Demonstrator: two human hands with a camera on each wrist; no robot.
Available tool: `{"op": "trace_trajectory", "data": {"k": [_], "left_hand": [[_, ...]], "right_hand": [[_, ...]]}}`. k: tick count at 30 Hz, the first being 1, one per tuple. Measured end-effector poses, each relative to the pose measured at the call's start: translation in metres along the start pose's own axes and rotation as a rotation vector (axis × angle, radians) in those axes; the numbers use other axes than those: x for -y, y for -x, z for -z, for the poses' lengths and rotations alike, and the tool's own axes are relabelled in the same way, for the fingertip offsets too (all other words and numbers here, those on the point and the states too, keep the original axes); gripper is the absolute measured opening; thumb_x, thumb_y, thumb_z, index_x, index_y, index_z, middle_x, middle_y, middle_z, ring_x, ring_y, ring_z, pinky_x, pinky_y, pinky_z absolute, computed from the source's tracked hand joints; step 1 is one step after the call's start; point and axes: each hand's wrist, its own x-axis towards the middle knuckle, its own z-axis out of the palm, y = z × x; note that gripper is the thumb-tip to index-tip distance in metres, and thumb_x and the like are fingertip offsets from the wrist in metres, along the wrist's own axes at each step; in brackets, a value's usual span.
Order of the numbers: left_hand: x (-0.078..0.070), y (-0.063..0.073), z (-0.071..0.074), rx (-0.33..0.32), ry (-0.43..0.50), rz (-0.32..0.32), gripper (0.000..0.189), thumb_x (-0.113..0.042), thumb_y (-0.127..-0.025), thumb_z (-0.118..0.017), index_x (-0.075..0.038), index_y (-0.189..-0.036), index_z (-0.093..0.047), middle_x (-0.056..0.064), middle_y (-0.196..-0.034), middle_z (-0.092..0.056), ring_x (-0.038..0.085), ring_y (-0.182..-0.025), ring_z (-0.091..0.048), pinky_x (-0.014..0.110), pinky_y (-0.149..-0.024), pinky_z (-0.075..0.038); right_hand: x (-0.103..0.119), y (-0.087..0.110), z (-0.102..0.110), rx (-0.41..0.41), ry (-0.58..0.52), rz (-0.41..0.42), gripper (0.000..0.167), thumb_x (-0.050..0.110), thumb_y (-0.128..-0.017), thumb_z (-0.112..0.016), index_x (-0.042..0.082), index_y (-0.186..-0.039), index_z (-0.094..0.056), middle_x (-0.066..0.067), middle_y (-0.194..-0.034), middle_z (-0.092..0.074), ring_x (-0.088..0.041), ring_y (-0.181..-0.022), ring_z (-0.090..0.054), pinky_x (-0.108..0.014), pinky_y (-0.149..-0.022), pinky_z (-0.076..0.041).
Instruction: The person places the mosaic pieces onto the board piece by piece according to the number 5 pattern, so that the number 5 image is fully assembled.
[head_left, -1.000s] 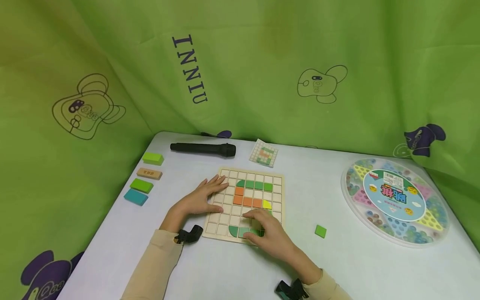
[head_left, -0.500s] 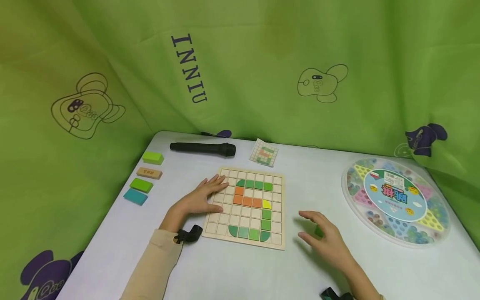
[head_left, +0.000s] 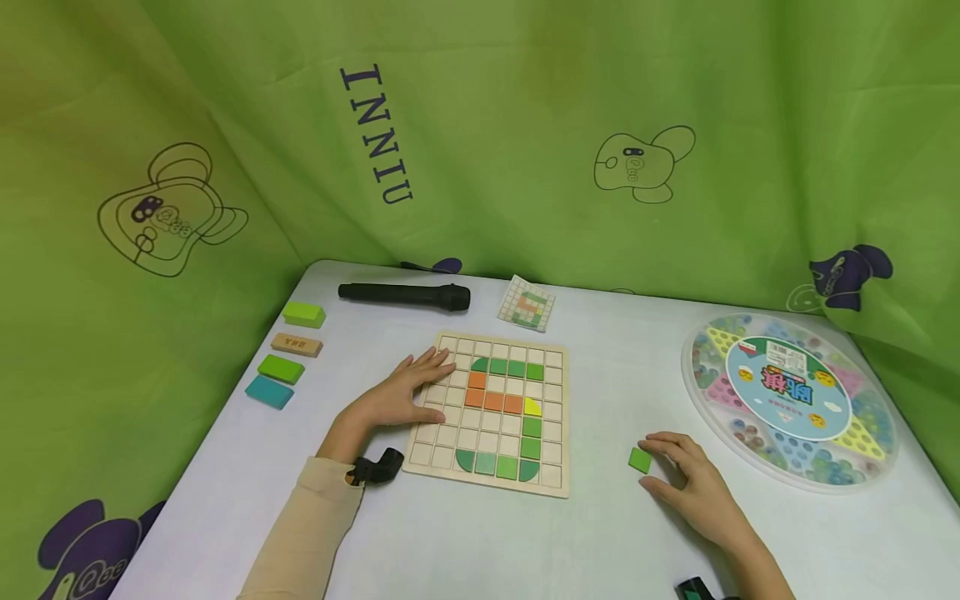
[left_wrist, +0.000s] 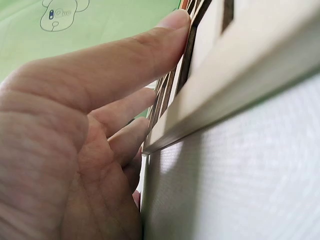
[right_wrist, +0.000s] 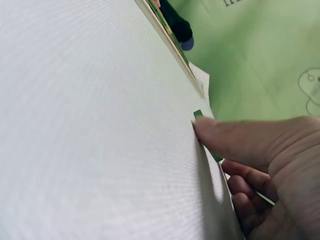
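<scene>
In the head view my left hand (head_left: 402, 392) rests on the left edge of a wooden grid board (head_left: 442, 437), fingers spread and thumb laid on the squares. Up close, the left wrist view shows the thumb (left_wrist: 145, 52) against the board's frame. Green, orange and yellow tiles (head_left: 493, 401) form a figure in the grid. To the right, my right hand (head_left: 693, 483) is at a loose green square tile (head_left: 640, 460) flat on the table. Index finger and thumb stand on either side of it; the thumb (right_wrist: 235, 142) hides part of the tile in the right wrist view.
A patterned card (head_left: 527, 304) and a black microphone (head_left: 405, 297) lie behind the board. Several coloured blocks (head_left: 281, 369) line the left table edge. A round Chinese checkers box (head_left: 787, 392) stands at the right. Green curtain (head_left: 525, 125) hangs behind the table.
My right hand has moved from the board's lower part rightward to the loose green tile, uncovering the tiles beneath it. My left hand has stayed on the board's left side.
</scene>
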Motion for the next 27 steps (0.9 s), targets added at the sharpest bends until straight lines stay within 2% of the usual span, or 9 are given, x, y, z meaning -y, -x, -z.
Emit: {"op": "trace_trajectory", "data": {"k": [7, 12, 18, 21, 27], "left_hand": [[0.002, 0.0, 0.0, 0.002, -0.004, 0.0, 0.085, -0.041, -0.078, -0.074, -0.011, -0.148, -0.034, 0.008, -0.159, -0.018, 0.029, -0.148, -0.007, 0.052, -0.119, -0.002], [0.001, 0.0, 0.0, 0.002, 0.0, 0.005, 0.086, -0.04, -0.078, -0.075, -0.012, -0.148, -0.034, 0.008, -0.159, -0.018, 0.029, -0.148, -0.006, 0.052, -0.119, -0.002], [-0.001, 0.001, 0.001, 0.001, 0.001, 0.009, 0.086, -0.041, -0.078, -0.075, -0.012, -0.148, -0.034, 0.008, -0.158, -0.018, 0.028, -0.148, -0.007, 0.051, -0.119, -0.002], [-0.001, 0.001, 0.0, 0.001, -0.001, 0.013, 0.086, -0.041, -0.078, -0.075, -0.012, -0.148, -0.034, 0.008, -0.158, -0.018, 0.028, -0.148, -0.006, 0.051, -0.119, -0.001], [0.001, 0.001, -0.001, 0.004, -0.01, 0.018, 0.087, -0.043, -0.078, -0.074, -0.013, -0.149, -0.033, 0.005, -0.159, -0.017, 0.026, -0.148, -0.005, 0.05, -0.119, -0.001]], "right_hand": [[0.006, -0.002, -0.002, -0.061, 0.049, -0.009, 0.029, 0.009, -0.078, -0.076, 0.012, -0.107, -0.068, -0.001, -0.111, -0.06, 0.011, -0.108, -0.041, 0.005, -0.091, -0.022], [0.013, -0.005, -0.006, -0.048, 0.056, -0.034, 0.027, 0.016, -0.083, -0.073, 0.015, -0.109, -0.067, 0.003, -0.107, -0.064, 0.01, -0.106, -0.047, 0.004, -0.09, -0.026], [0.035, -0.019, -0.019, -0.03, -0.002, 0.03, 0.029, 0.013, -0.08, -0.076, 0.015, -0.108, -0.068, 0.007, -0.105, -0.065, 0.0, -0.102, -0.056, 0.001, -0.09, -0.032], [0.05, -0.029, -0.029, -0.013, -0.045, 0.081, 0.032, 0.011, -0.078, -0.077, 0.015, -0.109, -0.068, 0.009, -0.105, -0.065, -0.002, -0.1, -0.056, -0.005, -0.088, -0.038], [0.083, -0.048, -0.056, 0.061, -0.12, 0.148, 0.032, 0.01, -0.079, -0.076, 0.014, -0.11, -0.069, 0.01, -0.106, -0.064, -0.008, -0.1, -0.058, -0.027, -0.085, -0.052]]}}
